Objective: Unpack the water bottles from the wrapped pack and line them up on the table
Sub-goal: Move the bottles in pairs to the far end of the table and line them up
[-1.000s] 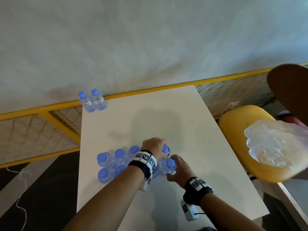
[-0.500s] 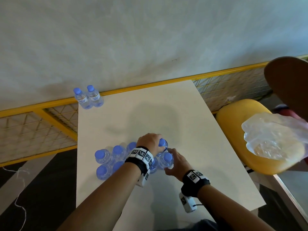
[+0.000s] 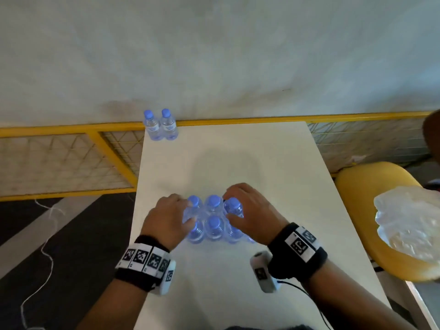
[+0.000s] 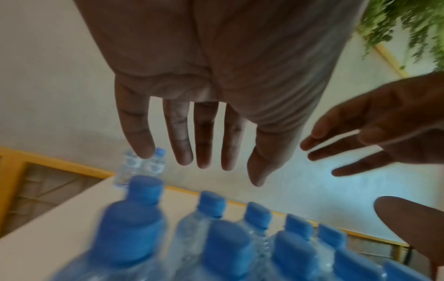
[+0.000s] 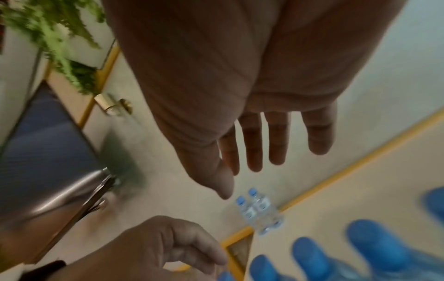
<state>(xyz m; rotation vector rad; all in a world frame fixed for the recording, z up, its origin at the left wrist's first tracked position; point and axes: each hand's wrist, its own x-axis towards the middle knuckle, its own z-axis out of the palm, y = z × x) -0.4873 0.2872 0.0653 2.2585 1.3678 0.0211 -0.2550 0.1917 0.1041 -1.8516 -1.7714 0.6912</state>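
Note:
Several clear water bottles with blue caps [image 3: 214, 225] stand in a tight cluster on the white table [image 3: 238, 158], near its front. My left hand [image 3: 188, 211] reaches over the cluster's left side and my right hand [image 3: 227, 208] over its right side, thumb and fingers either side of a cap. In the left wrist view my left hand [image 4: 223, 171] hovers above the caps [image 4: 216, 247] with straight, spread fingers. The right wrist view shows my right hand [image 5: 259, 175] the same way. Two more bottles [image 3: 160, 126] stand side by side at the far left corner.
A yellow chair [image 3: 357, 186] at the table's right carries crumpled clear plastic wrap [image 3: 409, 225]. A yellow rail with mesh [image 3: 71, 129] runs behind the table against a pale wall. A white cord [image 3: 45, 234] lies on the dark floor at left.
My left hand has left the right end of the cluster and crossed to its left side. My right hand has come up over the right-hand bottles. The head view has swung to centre the table.

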